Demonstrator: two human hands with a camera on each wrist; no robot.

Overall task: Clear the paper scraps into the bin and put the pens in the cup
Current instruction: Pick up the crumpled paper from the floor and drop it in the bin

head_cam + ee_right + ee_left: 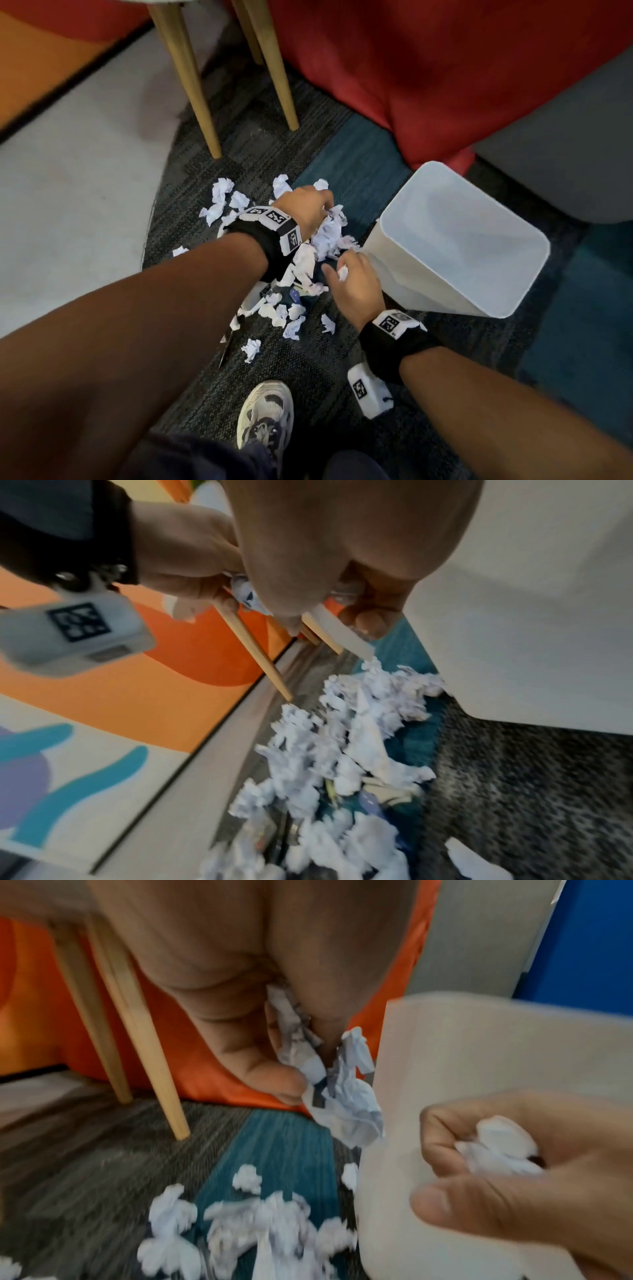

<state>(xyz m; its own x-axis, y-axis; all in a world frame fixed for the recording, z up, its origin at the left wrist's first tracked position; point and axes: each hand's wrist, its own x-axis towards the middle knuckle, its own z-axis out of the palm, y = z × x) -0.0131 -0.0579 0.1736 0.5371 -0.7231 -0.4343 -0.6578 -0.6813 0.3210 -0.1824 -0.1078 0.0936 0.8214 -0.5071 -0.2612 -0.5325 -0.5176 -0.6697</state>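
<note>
left hand [310, 209] — fingers curled, gripping | right hand [352, 284] — fingers curled, gripping

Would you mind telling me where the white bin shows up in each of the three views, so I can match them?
Head: the bin stands right of centre on the carpet, beside the right hand.
Left wrist: it fills the right side, behind the right hand.
Right wrist: its wall takes the upper right.
Shared landmark: the wooden legs.

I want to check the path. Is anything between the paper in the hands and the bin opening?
Nothing visible. The left hand and right hand each grip crumpled white paper scraps right beside the white plastic bin, whose opening faces up, uncovered.
</note>
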